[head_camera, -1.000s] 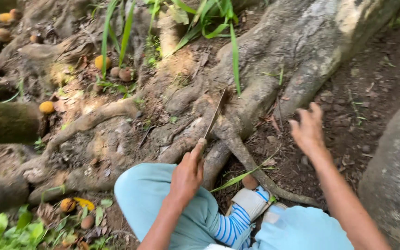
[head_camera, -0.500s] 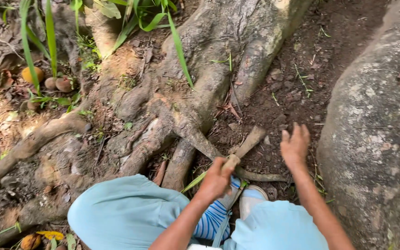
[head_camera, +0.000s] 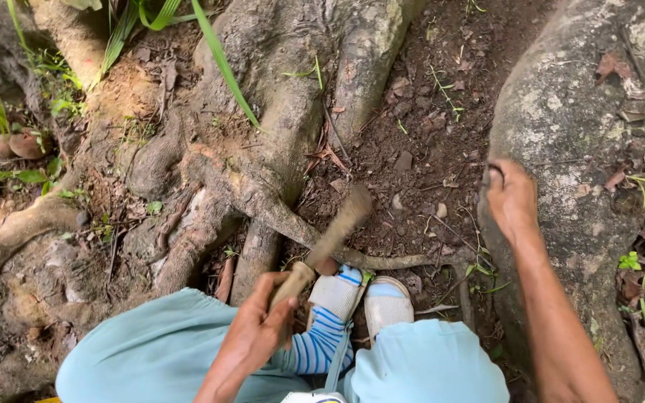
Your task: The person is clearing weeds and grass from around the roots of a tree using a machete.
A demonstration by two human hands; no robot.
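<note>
The left hand is clenched round the handle of a blurred wooden-handled tool at lower centre, its head above a thin root and just beyond the striped socks. The right hand, fingers curled on a twig, rests against the grey boulder at right. A glancing stroke off the root could, I judge, hit the feet.

The trousers are pale blue-green and plain. The sock carries blue and white stripes, and the shoes are whitish with grey dirt. The tool is tan at the handle and brown, blurred, at its far end. The roots are grey-brown with orange patches, the soil dark reddish brown, the boulder grey mottled with pale lichen, the grass blades bright green.
</note>
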